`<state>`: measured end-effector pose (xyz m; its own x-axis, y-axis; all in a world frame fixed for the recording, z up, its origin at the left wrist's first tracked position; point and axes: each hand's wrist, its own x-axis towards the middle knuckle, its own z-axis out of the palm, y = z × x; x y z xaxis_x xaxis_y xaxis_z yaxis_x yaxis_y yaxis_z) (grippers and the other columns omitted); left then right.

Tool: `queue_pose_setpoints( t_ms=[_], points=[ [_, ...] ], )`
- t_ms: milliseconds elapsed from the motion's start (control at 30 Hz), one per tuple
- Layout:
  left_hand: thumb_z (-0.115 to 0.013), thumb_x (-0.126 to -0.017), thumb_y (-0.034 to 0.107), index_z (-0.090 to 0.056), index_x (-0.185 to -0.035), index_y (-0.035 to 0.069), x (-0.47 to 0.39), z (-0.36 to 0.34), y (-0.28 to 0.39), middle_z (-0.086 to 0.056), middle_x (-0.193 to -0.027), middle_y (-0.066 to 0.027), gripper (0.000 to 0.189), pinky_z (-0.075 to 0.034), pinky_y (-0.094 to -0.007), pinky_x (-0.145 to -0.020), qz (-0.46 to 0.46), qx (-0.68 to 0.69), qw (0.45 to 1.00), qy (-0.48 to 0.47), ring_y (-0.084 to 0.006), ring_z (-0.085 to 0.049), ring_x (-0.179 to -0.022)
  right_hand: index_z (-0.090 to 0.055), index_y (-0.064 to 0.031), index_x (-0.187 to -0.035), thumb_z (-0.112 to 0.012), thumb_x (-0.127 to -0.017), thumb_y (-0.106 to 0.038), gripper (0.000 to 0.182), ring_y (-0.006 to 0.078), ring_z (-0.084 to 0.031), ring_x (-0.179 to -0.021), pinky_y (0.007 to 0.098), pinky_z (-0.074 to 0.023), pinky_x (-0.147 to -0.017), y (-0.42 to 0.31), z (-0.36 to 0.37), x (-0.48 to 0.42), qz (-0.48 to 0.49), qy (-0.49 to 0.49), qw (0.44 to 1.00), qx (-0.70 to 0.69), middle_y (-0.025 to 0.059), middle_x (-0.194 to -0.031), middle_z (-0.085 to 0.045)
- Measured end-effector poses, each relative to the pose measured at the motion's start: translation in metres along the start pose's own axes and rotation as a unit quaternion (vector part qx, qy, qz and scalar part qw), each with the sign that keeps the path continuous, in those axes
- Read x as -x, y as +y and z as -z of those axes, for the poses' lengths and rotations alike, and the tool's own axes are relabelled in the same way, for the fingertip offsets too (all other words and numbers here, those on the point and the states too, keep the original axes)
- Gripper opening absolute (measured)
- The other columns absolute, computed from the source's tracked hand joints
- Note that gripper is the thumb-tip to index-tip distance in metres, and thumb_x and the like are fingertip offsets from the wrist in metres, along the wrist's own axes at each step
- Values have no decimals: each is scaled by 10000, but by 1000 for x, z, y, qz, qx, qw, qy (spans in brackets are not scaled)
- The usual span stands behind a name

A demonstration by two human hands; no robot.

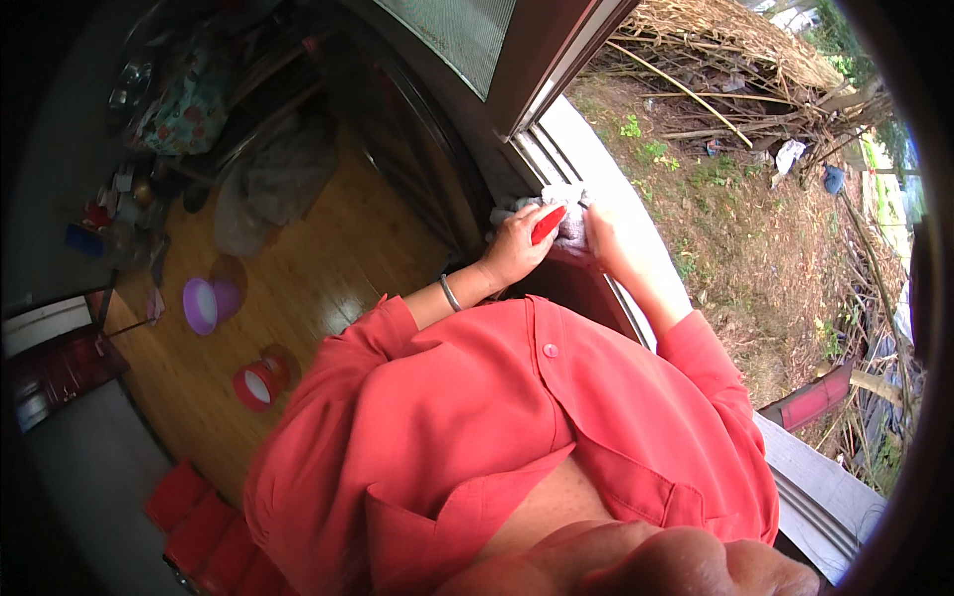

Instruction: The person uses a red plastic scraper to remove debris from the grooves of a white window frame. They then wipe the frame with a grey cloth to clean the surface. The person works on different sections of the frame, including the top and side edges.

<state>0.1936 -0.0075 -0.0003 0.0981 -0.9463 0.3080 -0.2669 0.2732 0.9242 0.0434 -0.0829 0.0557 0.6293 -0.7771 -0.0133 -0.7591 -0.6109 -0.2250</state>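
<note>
My left hand (516, 244), with a metal bangle on the wrist, grips a slim red plastic object (549, 225), perhaps a tool handle. Beneath it bunches a pale grey-lilac towelling cloth (572, 229), lying over the track of a sliding window frame (548, 156). My right hand (615, 235) is curled against the cloth's right side, washed out by bright daylight. A small dark tip shows between the hands; what it belongs to cannot be told. The fingers of the right hand are mostly hidden by glare.
A screened window sash (455, 33) stands above the hands. Outside lie dry ground (745, 290) and piled branches (715, 104). Indoors, a purple bucket (201, 305) and a red bucket (258, 386) are on the wooden floor (358, 246), near a grey bundle (272, 186) and red seat cushions (205, 529).
</note>
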Motion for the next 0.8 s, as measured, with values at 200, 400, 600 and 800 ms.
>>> queue_pose_setpoints(
  t_ms=[200, 400, 600, 800],
  points=[
    [-593, -817, 57, -564, -1104, -9, -23, 26, 2, -599, -918, -202, 296, -484, -398, -749, -19, -21, 996, 88, -374, -592, -860, -534, -4, -796, -480, -931, -248, 284, 386, -586, -688, 438, -459, -611, 3, 7, -47, 11, 35, 998, -55, 221, -706, -580],
    [-576, -815, 42, -575, -1100, -6, -31, 29, -6, -594, -955, -203, 289, -480, -389, -767, 19, -101, 995, 16, -375, -585, -884, -591, -1, -836, -509, -926, -238, 266, 128, -448, -530, 319, -403, -508, 28, -6, -79, -74, -76, 935, -338, 78, -558, -501],
    [-607, -810, 66, -595, -1054, -32, -10, 9, 11, -598, -991, -196, 263, -480, -352, -799, 6, 5, 991, -133, -330, -603, -909, -607, 16, -851, -531, -906, -240, 272, 128, -500, -593, 322, -426, -566, 51, 21, 24, -169, -134, 917, -336, 123, -628, -546],
    [-621, -790, 70, -592, -1044, -34, -29, 25, 20, -611, -903, -206, 276, -495, -371, -760, 23, -12, 997, -79, -351, -616, -841, -621, -17, -850, -503, -917, -283, 299, 346, -604, -683, 422, -466, -652, 27, 22, -18, -88, -7, 973, -212, 200, -762, -624]
  ],
)
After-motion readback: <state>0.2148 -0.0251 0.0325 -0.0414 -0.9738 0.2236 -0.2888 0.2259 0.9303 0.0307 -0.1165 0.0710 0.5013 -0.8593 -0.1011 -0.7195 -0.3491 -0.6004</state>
